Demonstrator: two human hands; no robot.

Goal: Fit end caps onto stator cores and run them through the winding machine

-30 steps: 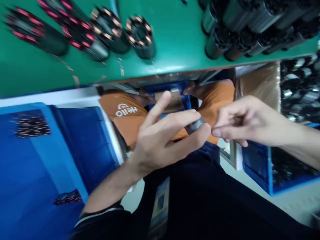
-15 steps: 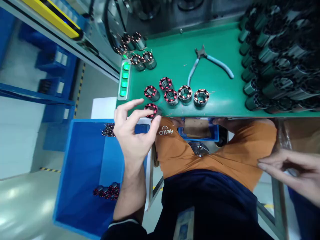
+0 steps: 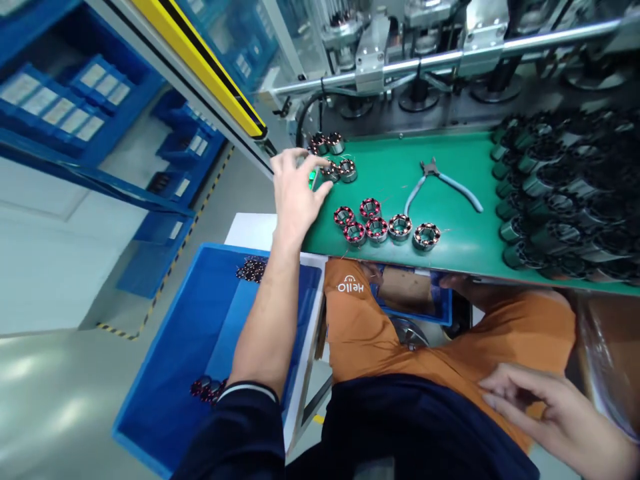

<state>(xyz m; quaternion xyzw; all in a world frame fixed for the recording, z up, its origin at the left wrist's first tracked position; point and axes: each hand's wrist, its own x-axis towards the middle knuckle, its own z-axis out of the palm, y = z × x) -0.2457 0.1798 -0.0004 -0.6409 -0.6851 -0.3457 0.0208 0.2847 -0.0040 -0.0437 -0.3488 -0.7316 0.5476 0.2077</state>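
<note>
Stator cluster (image 3: 334,159): sitting at the far left corner of the green tabletop (image 3: 460,227), four copper-wound rings close together.
Right hand (image 3: 555,417): hovering nearest, over the lap, fingers loosely spread and holding nothing.
Writing: "Hello" in white is showing upside down on the orange trousers (image 3: 350,287).
Blue bin (image 3: 165,373): standing left of the lap, carrying two small heaps of wound rings.
Left hand (image 3: 297,190): reaching over the tabletop's near edge, fingers spread open beside the cluster's nearest ring; whether they are touching it cannot be told.
Row of stators (image 3: 383,228): lying between the near edge and the cluster.
Pliers (image 3: 443,183): lying flat mid-tabletop, showing pale blue handles.
Dark cores (image 3: 565,193): crowding the right side.
Shelf labels (image 3: 60,110): showing white, too blurred to read.
Machine (image 3: 425,60): standing behind the tabletop.
</note>
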